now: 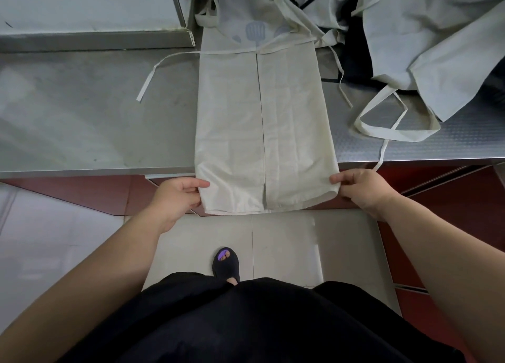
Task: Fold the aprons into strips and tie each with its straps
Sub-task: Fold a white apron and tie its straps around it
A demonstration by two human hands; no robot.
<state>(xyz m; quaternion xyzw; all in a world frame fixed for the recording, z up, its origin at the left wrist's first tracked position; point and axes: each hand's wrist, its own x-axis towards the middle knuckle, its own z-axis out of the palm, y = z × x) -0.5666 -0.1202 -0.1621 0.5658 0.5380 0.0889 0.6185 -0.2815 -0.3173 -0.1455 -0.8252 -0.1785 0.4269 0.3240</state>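
Observation:
A cream apron (262, 122) lies lengthwise on the steel counter (95, 117), both side flaps folded in so their edges meet along a centre seam. Its bottom end hangs over the counter's front edge. My left hand (177, 196) pinches the lower left corner, and my right hand (360, 188) pinches the lower right corner. A blue utensil print shows on the bib at the far end. One waist strap (153, 70) trails out to the left across the counter; the other strap (340, 73) runs off to the right.
A heap of more cream aprons (426, 43) with loose straps and a neck loop (393, 133) fills the counter's right side, over something dark. A raised steel shelf (90, 37) sits at the back left. Tiled floor and my sandalled foot (226, 264) are below.

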